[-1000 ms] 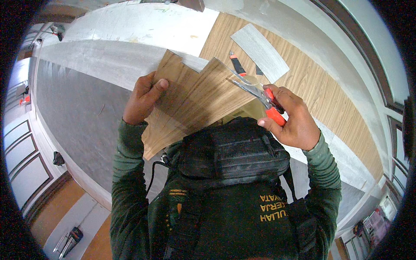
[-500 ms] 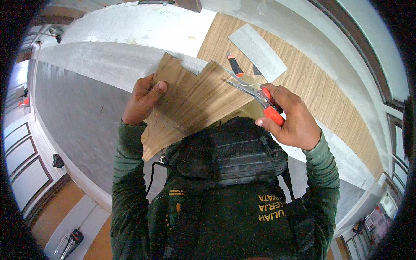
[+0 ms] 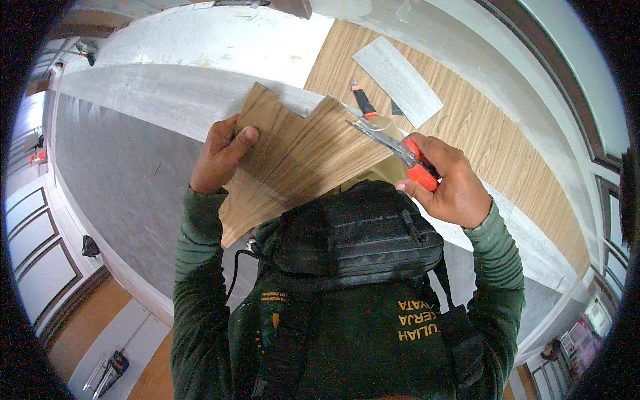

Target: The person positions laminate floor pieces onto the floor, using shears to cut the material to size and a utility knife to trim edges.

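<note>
My left hand (image 3: 223, 155) grips a jagged-edged piece of wood-grain sheet (image 3: 287, 160) at its left side, thumb on top. A notch is cut into the sheet's far edge. In my right hand (image 3: 453, 180) is a pair of scissors (image 3: 393, 141) with red and black handles, the fingers wrapped round them. Its metal blades lie at the right edge of the sheet, pointing far and left. Just beyond the blades, a red and black utility knife (image 3: 363, 101) rests on a wood-grain panel (image 3: 480, 133). Next to the knife lies a grey rectangular strip (image 3: 398, 81).
A black bag (image 3: 360, 230) hangs across my front, right below the sheet. Dark grey surface (image 3: 120, 153) spreads out to the left, with a white band (image 3: 220, 40) beyond it. A wall (image 3: 433, 33) runs along the far right. Metal tools (image 3: 107, 377) lie at the lower left.
The scissors' handles look slightly closer together. The sheet and both hands have barely shifted.
</note>
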The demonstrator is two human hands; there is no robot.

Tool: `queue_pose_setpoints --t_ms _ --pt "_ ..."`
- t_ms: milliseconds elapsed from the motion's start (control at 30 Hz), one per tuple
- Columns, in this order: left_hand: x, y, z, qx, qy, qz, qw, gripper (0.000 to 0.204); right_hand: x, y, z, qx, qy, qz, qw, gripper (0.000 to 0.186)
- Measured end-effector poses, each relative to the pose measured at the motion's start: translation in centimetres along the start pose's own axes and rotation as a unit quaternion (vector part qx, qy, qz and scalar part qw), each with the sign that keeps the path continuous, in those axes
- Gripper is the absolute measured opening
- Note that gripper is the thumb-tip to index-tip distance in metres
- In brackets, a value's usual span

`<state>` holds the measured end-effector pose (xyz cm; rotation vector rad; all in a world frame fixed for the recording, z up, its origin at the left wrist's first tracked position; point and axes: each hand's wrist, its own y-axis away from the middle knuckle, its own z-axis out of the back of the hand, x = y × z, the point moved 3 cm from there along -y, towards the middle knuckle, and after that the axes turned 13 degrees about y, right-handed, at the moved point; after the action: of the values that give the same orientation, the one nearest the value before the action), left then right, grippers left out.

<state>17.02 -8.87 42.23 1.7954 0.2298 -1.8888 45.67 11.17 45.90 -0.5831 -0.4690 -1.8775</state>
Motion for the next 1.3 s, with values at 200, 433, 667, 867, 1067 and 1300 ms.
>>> queue_pose_setpoints --t_ms 200,433,667,867,1067,1300 --pt "0.6 0.1 0.4 -0.009 -0.008 0.040 0.999 0.045 1.0 -0.5 1.4 0.037 0.018 -0.004 0.999 0.068" --pt "0.8 -0.3 -0.4 -0.010 -0.038 -0.012 0.999 0.043 0.7 -0.2 1.1 0.048 0.016 0.023 0.998 0.078" --pt "1.3 -1.1 -0.3 0.023 -0.007 0.032 0.999 0.046 0.7 -0.4 1.1 0.040 0.035 0.022 0.998 0.075" --pt "2.9 -1.0 0.1 -0.037 0.003 0.016 0.999 0.044 0.1 -0.5 0.3 0.039 0.010 0.025 0.999 0.072" --pt "1.4 -1.1 -0.4 -0.008 -0.024 0.033 0.999 0.047 -0.5 -0.5 -0.4 0.012 0.003 0.049 0.999 0.070" --pt "1.7 -1.5 -0.2 0.025 0.025 0.037 0.999 0.047 -0.7 -0.7 -0.8 0.023 -0.038 0.028 0.999 0.068"
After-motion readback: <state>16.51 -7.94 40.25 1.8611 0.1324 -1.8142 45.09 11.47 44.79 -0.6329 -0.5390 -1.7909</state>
